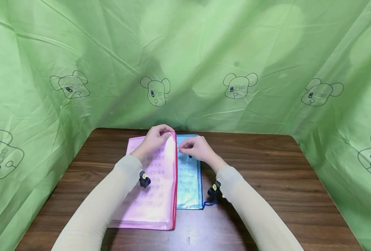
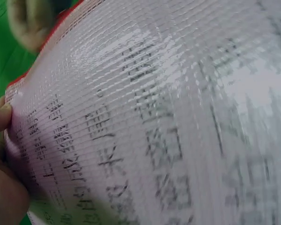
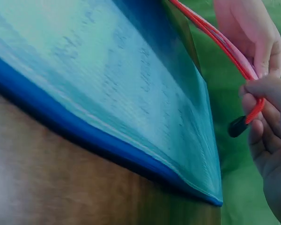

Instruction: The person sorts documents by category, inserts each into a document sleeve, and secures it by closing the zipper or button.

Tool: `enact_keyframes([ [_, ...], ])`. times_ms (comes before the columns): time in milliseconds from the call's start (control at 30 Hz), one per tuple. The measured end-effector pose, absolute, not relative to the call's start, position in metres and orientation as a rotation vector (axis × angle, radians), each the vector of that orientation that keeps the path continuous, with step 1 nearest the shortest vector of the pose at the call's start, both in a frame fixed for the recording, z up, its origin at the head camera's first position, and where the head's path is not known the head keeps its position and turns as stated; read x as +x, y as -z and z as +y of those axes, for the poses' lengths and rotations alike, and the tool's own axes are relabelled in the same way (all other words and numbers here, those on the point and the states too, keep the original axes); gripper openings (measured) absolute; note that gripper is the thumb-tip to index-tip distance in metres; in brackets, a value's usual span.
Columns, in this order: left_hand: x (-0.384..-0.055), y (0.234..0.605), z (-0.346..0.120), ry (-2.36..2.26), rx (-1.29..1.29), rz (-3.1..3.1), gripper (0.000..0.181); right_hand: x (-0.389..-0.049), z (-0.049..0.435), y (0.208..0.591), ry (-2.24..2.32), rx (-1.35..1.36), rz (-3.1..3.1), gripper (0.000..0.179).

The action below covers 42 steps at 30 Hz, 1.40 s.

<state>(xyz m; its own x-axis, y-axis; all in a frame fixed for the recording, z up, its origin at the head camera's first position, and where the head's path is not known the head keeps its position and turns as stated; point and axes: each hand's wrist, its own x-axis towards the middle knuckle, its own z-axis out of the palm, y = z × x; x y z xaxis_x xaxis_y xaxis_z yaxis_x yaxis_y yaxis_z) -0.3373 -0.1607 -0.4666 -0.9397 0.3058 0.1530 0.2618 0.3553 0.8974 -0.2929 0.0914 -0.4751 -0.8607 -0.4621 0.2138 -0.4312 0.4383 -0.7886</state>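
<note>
A pink mesh zipper pouch (image 1: 154,212) with a red zipper edge holds a sheet of printed text. My left hand (image 1: 155,139) pinches its far right corner, thumb on the mesh. My right hand (image 1: 199,149) is just right of that corner. Between its thumb and fingers it pinches a red pull cord (image 3: 255,111), whose black tip (image 3: 237,126) sticks out below the fingers in the right wrist view. Under the pink pouch lies a blue zipper pouch (image 1: 188,197), also with printed text inside; its left part is hidden.
A blue cord loop (image 1: 210,203) extends from the blue pouch's near right corner. Both pouches are on a dark wood table (image 1: 267,174). A green curtain (image 1: 191,52) with bear-head outlines hangs behind the table and along both sides.
</note>
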Motion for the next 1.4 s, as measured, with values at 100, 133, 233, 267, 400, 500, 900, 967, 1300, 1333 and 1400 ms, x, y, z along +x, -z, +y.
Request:
enact_keyframes([
  [100,-0.337,0.463,-0.169,-1.777,0.399,2.515,0.016,-0.279,0.091,0.475,1.366,-0.901,2.559,0.008],
  [133,-0.337,0.462,-0.172,-1.804,0.371,2.518,0.016,-0.275,0.091,0.475,1.343,-0.929,2.530,0.008],
  [233,-0.337,0.459,-0.181,-1.854,0.316,2.539,0.016,-0.261,0.089,0.473,1.286,-1.020,2.464,0.009],
  [267,-0.337,0.458,-0.184,-1.850,0.311,2.564,0.017,-0.257,0.089,0.473,1.268,-1.041,2.454,0.009],
  [400,-0.337,0.456,-0.193,-1.834,0.284,2.623,0.018,-0.245,0.088,0.473,1.218,-1.093,2.444,0.005],
  [500,-0.335,0.455,-0.199,-1.859,0.244,2.619,0.018,-0.238,0.089,0.473,1.197,-1.116,2.432,0.004],
  [900,-0.322,0.449,-0.225,-2.028,0.089,2.599,0.021,-0.210,0.097,0.470,1.101,-1.145,2.394,0.005],
  [967,-0.320,0.449,-0.230,-2.093,0.049,2.539,0.021,-0.206,0.100,0.469,1.077,-1.148,2.388,0.004],
  [1300,-0.317,0.451,-0.255,-2.234,-0.074,2.404,0.024,-0.194,0.110,0.466,1.031,-1.206,2.329,0.008],
  [1333,-0.317,0.451,-0.258,-2.222,-0.073,2.425,0.023,-0.193,0.111,0.466,1.023,-1.207,2.326,0.008],
  [1400,-0.316,0.451,-0.263,-2.221,-0.072,2.438,0.023,-0.191,0.112,0.466,1.012,-1.198,2.309,0.007],
])
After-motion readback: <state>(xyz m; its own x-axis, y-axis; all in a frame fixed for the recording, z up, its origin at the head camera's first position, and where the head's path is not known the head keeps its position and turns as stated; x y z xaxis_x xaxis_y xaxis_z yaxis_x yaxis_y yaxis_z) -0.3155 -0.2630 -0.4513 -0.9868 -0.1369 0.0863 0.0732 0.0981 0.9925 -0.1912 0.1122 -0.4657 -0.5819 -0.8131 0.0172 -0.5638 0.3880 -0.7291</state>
